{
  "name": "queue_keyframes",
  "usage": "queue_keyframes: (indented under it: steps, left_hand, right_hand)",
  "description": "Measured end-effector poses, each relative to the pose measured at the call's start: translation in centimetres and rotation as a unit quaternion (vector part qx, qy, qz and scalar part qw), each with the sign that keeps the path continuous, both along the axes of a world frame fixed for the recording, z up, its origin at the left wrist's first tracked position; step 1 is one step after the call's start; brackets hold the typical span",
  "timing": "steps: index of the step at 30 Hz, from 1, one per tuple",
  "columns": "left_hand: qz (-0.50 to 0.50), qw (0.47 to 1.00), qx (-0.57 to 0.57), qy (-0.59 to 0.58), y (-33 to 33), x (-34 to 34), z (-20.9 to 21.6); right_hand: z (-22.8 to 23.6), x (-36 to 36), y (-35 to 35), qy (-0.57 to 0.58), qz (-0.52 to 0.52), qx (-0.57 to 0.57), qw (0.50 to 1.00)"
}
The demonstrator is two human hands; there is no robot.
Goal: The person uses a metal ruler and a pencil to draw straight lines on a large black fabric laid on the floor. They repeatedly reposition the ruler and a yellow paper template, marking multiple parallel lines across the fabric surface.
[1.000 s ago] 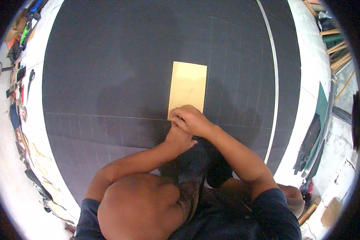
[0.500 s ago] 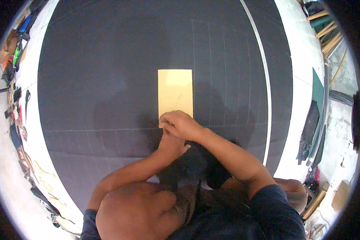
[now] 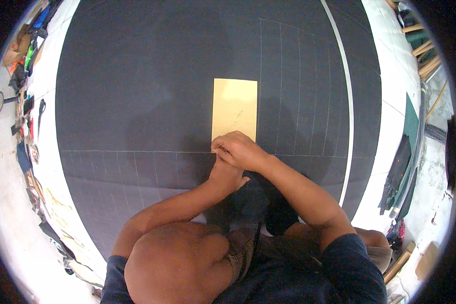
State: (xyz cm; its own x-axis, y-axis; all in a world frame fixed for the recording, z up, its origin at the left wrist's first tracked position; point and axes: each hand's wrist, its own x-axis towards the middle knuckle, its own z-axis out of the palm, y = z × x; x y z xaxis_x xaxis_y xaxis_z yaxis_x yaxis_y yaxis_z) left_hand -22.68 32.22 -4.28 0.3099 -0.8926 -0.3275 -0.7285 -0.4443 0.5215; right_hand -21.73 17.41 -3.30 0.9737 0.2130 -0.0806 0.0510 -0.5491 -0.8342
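A yellow-tan rectangular card (image 3: 234,104) lies flat on dark cloth (image 3: 137,91) marked with thin pale chalk-like lines. My right hand (image 3: 240,150) crosses over the card's near edge. Its fingers are pinched together at the near left corner, and whatever sits between them is too small or hidden to make out. Below it, my left hand (image 3: 227,175) reaches up under the right one. The left thumb sticks out to the right, while its other fingers are mostly covered by the right hand.
A long white strip (image 3: 350,101) runs along the cloth on the right. White table surface (image 3: 385,71) borders the cloth. Assorted tools and scraps line the left edge, among them a black item (image 3: 41,114). At the right lie dark green and black pieces (image 3: 399,167) and wooden sticks (image 3: 424,55).
The whole view has shifted, so the card, cloth and hands appear farther right and slightly higher. Both hands keep nearly the same place at the card's near edge.
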Motion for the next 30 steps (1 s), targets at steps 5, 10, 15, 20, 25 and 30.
queue_keyframes:
  steps: [5, 10, 15, 20, 25, 30]
  left_hand:
    - [-0.012, 1.0, 0.015, 0.01, -0.1, 0.1, 0.2]
    - [0.0, 0.998, -0.026, -0.056, -0.1, -0.2, -0.3]
    - [-0.011, 0.981, -0.036, -0.19, -1.7, 1.3, 0.3]
    - [-0.007, 0.987, 0.011, -0.158, -2.8, 2.4, 1.8]
    - [0.006, 0.994, 0.085, -0.066, -4.2, 3.5, 2.0]
    - [0.069, 0.996, 0.052, -0.034, -4.6, 4.3, 2.8]
  right_hand:
    - [0.0, 0.1, -0.2, -0.009, 0.016, -0.017, 1.0]
    - [0.9, 2.8, -1.1, 0.026, -0.005, -0.068, 0.997]
    - [0.2, 7.9, -4.3, -0.011, -0.085, -0.076, 0.993]
    - [0.5, 11.7, -6.3, -0.027, -0.125, -0.077, 0.989]
    - [0.8, 12.6, -6.8, -0.032, -0.151, -0.082, 0.985]
    - [1.2, 12.8, -6.6, 0.0, -0.173, -0.087, 0.981]
